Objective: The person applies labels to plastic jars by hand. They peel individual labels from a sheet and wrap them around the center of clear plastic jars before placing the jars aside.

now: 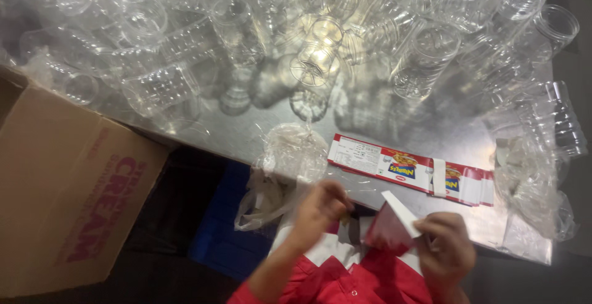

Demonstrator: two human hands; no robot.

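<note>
Brown cardboard box (68, 199) sits left of the desk (345, 119); beside it the left hand (320, 208) pinches one end of a red label (390, 230), the right hand (445, 245) grips the other. Best keep it taut, below the label stack (410, 169).

two hands (320, 208), one carton (61, 193)
</note>
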